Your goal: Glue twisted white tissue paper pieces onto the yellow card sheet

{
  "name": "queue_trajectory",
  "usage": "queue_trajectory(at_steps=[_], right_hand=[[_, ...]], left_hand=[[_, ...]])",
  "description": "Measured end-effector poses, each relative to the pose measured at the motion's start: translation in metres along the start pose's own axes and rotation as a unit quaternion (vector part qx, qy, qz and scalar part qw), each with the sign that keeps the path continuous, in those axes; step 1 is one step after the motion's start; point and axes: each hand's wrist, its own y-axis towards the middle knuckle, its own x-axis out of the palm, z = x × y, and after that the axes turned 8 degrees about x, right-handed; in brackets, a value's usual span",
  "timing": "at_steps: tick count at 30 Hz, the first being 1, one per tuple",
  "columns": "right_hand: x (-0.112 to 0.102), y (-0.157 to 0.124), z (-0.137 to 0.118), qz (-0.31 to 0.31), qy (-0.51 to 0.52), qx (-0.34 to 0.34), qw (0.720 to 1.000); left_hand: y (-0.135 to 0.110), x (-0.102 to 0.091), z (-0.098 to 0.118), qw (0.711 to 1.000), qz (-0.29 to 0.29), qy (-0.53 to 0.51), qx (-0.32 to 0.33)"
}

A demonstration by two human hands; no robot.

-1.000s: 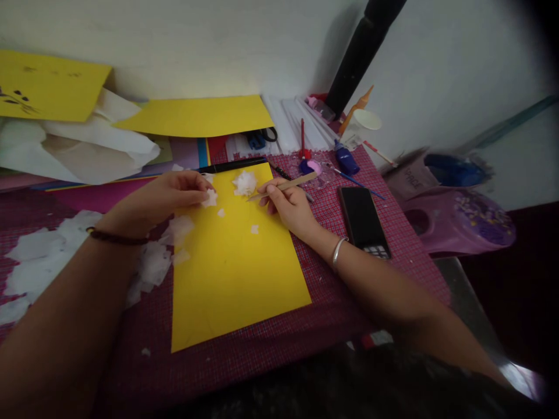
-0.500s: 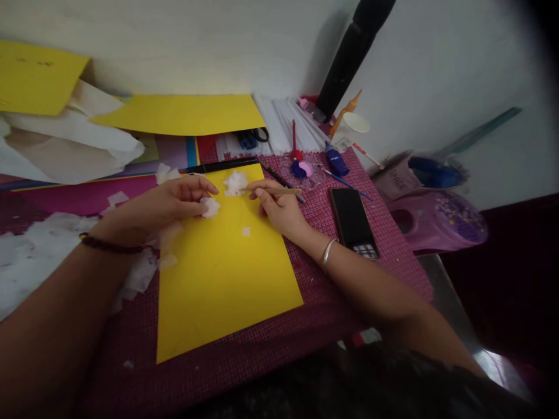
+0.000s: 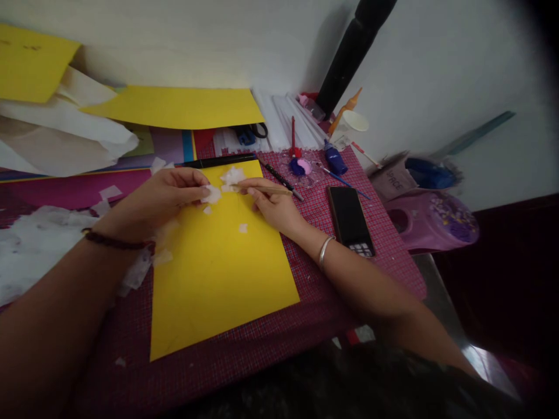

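Note:
A sheet of yellow paper (image 3: 222, 273) lies before me on the checked cloth. Over its upper left part, my left hand (image 3: 181, 186) pinches a small tuft of white tissue paper (image 3: 211, 194). My right hand (image 3: 275, 206) is closed round a thin light-brown stick (image 3: 273, 190), perhaps a brush handle, whose tip reaches a white tissue cluster (image 3: 233, 176) near the sheet's top edge. A loose tissue square (image 3: 243, 228) rests lower on the yellow paper. Whether the stick's tip touches the cluster is hard to make out.
Many white tissue pieces (image 3: 39, 250) are heaped at the left. To the right are a phone (image 3: 349, 218), a paint palette (image 3: 301, 169), a blue paint bottle (image 3: 335, 157) and a black pen (image 3: 279, 179). Coloured sheets (image 3: 82, 191) and white paper (image 3: 52, 137) lie behind.
My left hand has closed its fingers on the tissue tuft, and a small tissue piece now shows below it. The right hand has shifted slightly left with the stick. The view has moved a little.

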Motion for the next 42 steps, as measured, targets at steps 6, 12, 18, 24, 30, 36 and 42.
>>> queue_trajectory(at_steps=[6, 12, 18, 24, 30, 36, 42], right_hand=[[0.000, 0.001, -0.003, 0.012, 0.004, 0.034, 0.999], [0.000, 0.001, -0.002, 0.008, 0.020, 0.026, 0.999], [-0.001, 0.001, -0.002, -0.008, 0.053, 0.032, 0.998], [0.000, 0.001, 0.000, -0.003, -0.008, 0.013, 1.000], [0.000, 0.001, -0.002, 0.014, 0.014, 0.034, 0.999], [0.000, 0.003, -0.004, 0.022, 0.047, 0.046, 0.998], [-0.003, 0.002, -0.002, 0.012, 0.039, 0.059, 0.997]], left_hand=[[-0.002, -0.006, 0.011, 0.998, 0.019, 0.061, 0.019], [-0.013, -0.009, 0.031, 1.000, 0.000, 0.023, 0.013], [-0.010, -0.012, 0.022, 1.000, 0.001, -0.001, 0.015], [0.003, -0.009, 0.005, 0.999, 0.042, 0.004, 0.032], [0.001, -0.011, 0.004, 0.999, 0.002, 0.047, 0.003], [0.027, -0.011, 0.006, 0.983, -0.128, 0.131, 0.030], [0.046, 0.012, 0.005, 0.978, -0.092, 0.172, 0.070]])
